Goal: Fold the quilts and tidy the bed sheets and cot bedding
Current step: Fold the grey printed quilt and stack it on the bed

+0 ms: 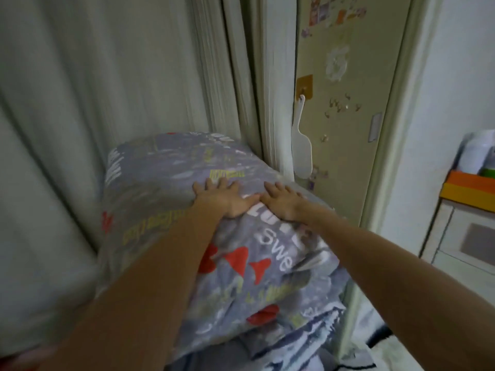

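Both hands, left hand [226, 200] and right hand [281, 202], press flat with fingers spread on the folded quilt [241, 250], stacked beside the curtain [80, 116]. Uneven pressure may make the stack slide off.

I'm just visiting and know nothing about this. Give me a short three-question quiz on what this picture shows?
1. True or false: both hands lie flat on the folded quilt.
2. What hangs from the hook on the cabinet: A) a towel, B) a white paddle-shaped tool, C) a key?
3. Fill in: behind the quilt hangs a pale ____.

Key:
1. True: the left hand and right hand press on it with fingers spread.
2. B, the white paddle-shaped tool.
3. Curtain.
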A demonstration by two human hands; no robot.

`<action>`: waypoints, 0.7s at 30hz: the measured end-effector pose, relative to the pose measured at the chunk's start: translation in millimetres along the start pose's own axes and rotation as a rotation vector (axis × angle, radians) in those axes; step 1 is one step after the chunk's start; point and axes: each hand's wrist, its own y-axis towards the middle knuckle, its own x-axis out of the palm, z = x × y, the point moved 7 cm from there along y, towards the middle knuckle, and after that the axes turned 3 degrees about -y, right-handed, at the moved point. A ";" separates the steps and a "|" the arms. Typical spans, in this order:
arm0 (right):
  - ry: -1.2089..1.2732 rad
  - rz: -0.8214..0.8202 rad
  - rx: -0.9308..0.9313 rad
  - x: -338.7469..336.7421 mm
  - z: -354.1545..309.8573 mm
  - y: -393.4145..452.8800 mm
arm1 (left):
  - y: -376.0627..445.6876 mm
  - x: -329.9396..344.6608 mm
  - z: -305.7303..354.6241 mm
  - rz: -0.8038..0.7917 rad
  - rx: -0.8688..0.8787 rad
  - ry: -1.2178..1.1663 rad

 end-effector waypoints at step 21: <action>-0.303 0.669 -0.077 -209.5 72.3 51.5 | 118.2 -192.0 104.2 0.603 0.258 -0.787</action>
